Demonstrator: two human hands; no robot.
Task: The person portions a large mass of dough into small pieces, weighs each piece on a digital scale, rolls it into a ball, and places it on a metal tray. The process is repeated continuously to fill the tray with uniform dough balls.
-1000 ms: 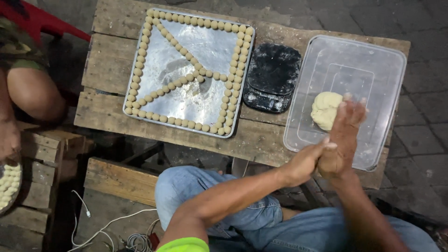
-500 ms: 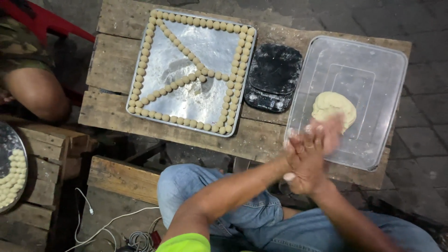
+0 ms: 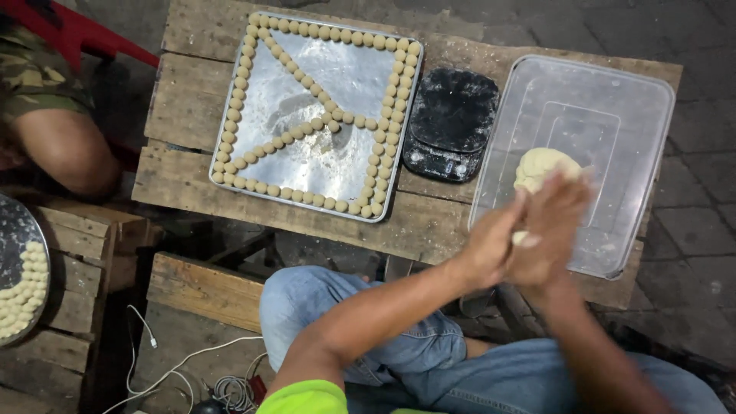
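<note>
Rolling in progress: left hand (image 3: 491,245) and right hand (image 3: 548,238) are pressed palm to palm over the near edge of the clear plastic tub (image 3: 652,184). A pale bit of dough (image 3: 520,238) shows between the palms; its shape is blurred, cannot tell how round.

Done so far, judged from the layout: the square metal tray (image 3: 345,77) carries small dough balls (image 3: 239,84) lined all round its rim, plus rows crossing the middle from the far left corner and the near left side, meeting near centre. The triangular patches between rows are bare, floured metal. Left to do: a dough lump (image 3: 540,165) sits in the tub, just beyond the hands, so stock remains. My estimate: tray well under half filled.

Black kitchen scale (image 3: 451,123) sits between tray and tub, dusted with flour, nothing on it.

Surface: rough wooden plank table (image 3: 184,100), worn, gaps between boards. Floor is grey paving (image 3: 705,230). White cable (image 3: 161,368) lies coiled near the person's knee. At left, another person's arm (image 3: 65,157), and a round tray (image 3: 15,230) with more dough balls on a wooden crate (image 3: 84,276).
</note>
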